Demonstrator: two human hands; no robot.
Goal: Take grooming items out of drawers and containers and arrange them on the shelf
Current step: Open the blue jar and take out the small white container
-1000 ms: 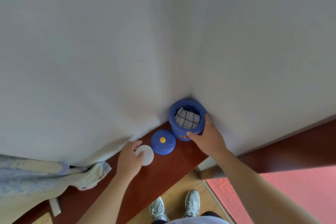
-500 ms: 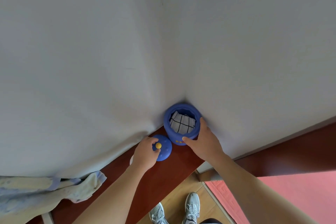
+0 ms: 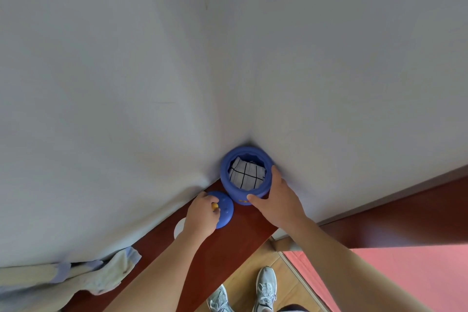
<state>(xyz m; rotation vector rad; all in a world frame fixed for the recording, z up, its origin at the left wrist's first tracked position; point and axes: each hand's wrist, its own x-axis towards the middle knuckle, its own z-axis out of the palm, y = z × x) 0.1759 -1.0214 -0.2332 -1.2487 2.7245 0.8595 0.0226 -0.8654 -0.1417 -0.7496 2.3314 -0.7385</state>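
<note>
A round blue container (image 3: pixel 239 194) stands open in the wall corner on a dark red wooden shelf (image 3: pixel 228 243). Inside it lies a white cloth with a black grid pattern (image 3: pixel 247 176). My right hand (image 3: pixel 277 200) grips the container's right side, thumb on the front. Its blue lid (image 3: pixel 225 211) lies on the shelf just left of it, and my left hand (image 3: pixel 201 216) pinches the lid's yellow knob (image 3: pixel 215 206). A small white disc (image 3: pixel 180 228) lies behind my left wrist, mostly hidden.
White walls meet at the corner behind the container. A crumpled pale towel (image 3: pixel 101 276) lies on the shelf at the lower left. Below the shelf edge are wooden floor, my shoes (image 3: pixel 266 286) and a pink mat (image 3: pixel 392 278).
My left hand left the white disc, moved right to the blue lid and closed on its yellow knob. My right hand stayed on the container.
</note>
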